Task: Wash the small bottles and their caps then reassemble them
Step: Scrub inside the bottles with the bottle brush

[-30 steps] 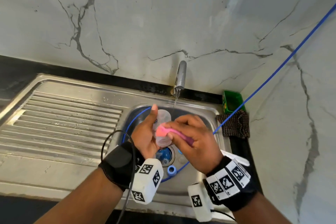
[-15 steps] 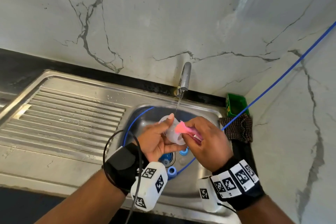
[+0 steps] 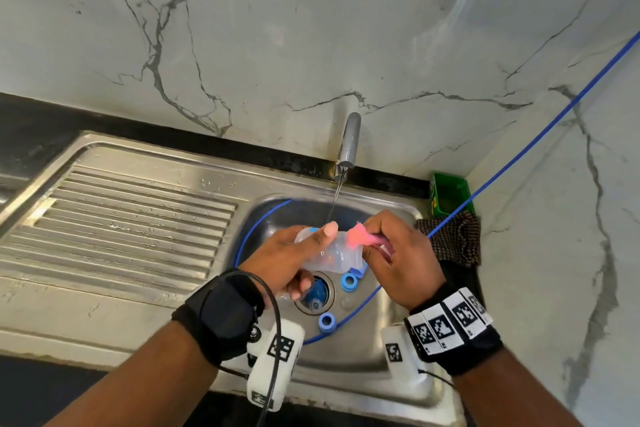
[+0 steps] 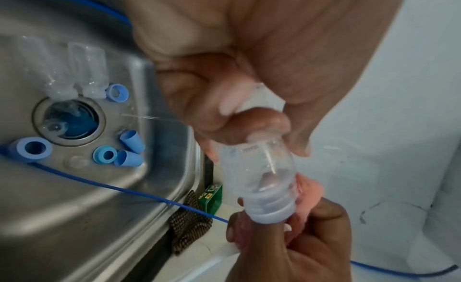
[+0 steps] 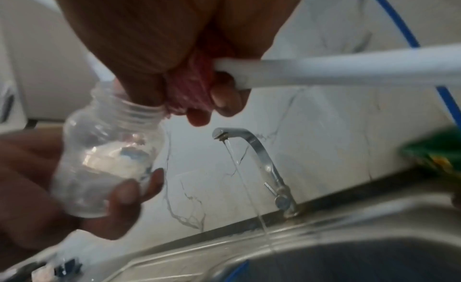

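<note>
Head view: left hand [image 3: 284, 258] grips the bottle [image 3: 329, 255]; right hand [image 3: 398, 253] pinches the pink brush [image 3: 358, 237] at its mouth. Scrubbing step; rinse next.

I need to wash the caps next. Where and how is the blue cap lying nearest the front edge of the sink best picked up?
Pinch the blue cap across its outer rim, coming straight from above: it lies flat, opening up, beside the drain, with room around it.
</note>
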